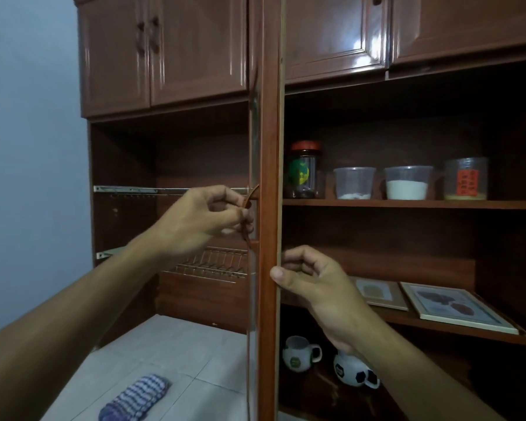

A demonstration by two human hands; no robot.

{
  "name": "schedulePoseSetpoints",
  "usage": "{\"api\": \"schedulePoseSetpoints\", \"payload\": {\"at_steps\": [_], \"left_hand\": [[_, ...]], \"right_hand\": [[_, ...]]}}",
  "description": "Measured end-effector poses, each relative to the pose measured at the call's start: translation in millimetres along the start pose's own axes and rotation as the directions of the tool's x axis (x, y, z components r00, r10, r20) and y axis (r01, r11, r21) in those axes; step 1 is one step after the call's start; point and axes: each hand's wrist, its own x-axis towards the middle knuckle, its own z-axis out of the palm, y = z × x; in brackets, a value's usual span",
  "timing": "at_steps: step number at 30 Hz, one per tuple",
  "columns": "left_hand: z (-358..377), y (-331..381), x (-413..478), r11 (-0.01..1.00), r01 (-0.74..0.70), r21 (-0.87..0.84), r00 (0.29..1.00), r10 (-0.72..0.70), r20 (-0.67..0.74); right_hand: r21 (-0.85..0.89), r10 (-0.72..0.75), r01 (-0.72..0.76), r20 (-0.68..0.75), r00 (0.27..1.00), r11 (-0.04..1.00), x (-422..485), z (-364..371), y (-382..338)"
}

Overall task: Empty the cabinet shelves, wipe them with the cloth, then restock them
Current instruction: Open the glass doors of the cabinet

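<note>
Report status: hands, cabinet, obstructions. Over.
Left hand grips the door handle; right hand holds the door by its edge. Shelves not yet emptied: jar, tubs, frames, mugs. Cloth on the counter; nothing blocking.

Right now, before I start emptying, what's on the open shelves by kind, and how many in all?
Jar: 1
Tubs: 3
Frames: 2
Mugs: 2
Total: 8
</note>
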Motion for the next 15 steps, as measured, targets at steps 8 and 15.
{"api": "schedulePoseSetpoints", "payload": {"at_steps": [8, 15], "left_hand": [[-25.9, -7.4, -16.2, 0.998, 0.006, 0.061, 0.997, -0.001, -0.08], [-51.3, -13.8, -23.4, 0.983, 0.06, 0.174, 0.99, -0.037, -0.137]], "right_hand": [[-0.08, -0.024, 0.026, 0.026, 0.999, 0.996, 16.7, 33.2, 6.5], [-0.197, -0.038, 0.047, 0.048, 0.998, 0.979, 31.6, 66.1, 9.3]]}}
